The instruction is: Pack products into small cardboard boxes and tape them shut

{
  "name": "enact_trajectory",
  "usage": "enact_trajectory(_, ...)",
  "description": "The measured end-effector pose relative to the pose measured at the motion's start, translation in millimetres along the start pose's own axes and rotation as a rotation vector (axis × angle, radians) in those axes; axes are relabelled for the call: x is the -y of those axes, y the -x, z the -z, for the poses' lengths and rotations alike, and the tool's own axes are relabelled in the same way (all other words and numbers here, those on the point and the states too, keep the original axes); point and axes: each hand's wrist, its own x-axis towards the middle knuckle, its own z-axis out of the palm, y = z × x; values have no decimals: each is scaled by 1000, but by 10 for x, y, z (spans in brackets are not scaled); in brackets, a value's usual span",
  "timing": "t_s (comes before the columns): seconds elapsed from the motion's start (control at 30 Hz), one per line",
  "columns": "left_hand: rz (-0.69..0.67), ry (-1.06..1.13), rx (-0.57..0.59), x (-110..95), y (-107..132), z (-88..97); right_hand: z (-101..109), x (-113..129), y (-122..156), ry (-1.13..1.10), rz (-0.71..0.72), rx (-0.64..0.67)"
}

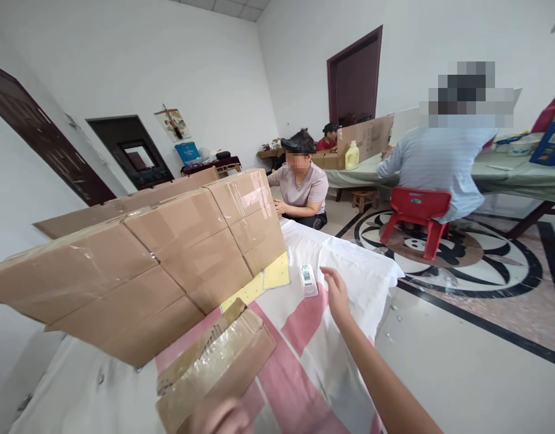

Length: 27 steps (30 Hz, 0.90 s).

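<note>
My right hand [337,293] is stretched out over the right side of the cloth-covered table [356,253], fingers extended and holding nothing. Just left of its fingertips lies a small white object [308,281] with a greenish-grey panel on top; its kind is unclear. At the bottom edge, my left hand [223,416] is smeared by motion and partly cut off. It is at the near end of a small brown cardboard box [218,367] with shiny tape. Whether the hand touches that box, or holds anything, I cannot tell.
Large taped cardboard panels [178,235] stand upright along the table's left side. A person [307,187] sits beyond its far end. Another person [435,163] sits on a red chair [419,208] at a second table, where a yellow bottle [352,157] stands.
</note>
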Motion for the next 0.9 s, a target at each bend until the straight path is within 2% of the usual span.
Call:
enact_trajectory(0.03, -49, -20, 103, -56, -6, -255, 4, -58, -210, 7, -3, 17)
enact_trajectory(0.1, -357, -190, 505, -186, -113, -834, -81, -200, -547, 23, -23, 82)
enact_trajectory(0.13, -425, -267, 589, -247, -214, -1132, -147, -280, -659, 35, -35, 115)
enact_trajectory(0.17, -441, -331, 619, -293, -340, -1414, -214, -359, -732, 50, -43, 145)
enact_trajectory(0.23, -364, -446, 569, -328, -624, -1879, -314, -500, -782, 84, -41, 193)
enact_trajectory(0.3, -286, -546, 585, -296, -877, -2168, -349, -597, -763, 116, -20, 225)
enact_trajectory(0.37, -274, -645, 658, -234, -1040, -2300, -340, -649, -736, 140, -2, 244)
enact_trajectory(0.43, -301, -716, 702, -178, -1107, -2337, -320, -672, -727, 160, 0, 253)
enact_trajectory(0.67, -353, -757, 675, -169, -1089, -2329, -320, -680, -753, 203, -2, 260)
enact_trajectory(0.77, -334, -748, 648, -207, -1115, -2314, -319, -661, -752, 213, -9, 266)
enact_trajectory(0.9, -317, -766, 676, -216, -1156, -2277, -318, -641, -752, 209, -15, 260)
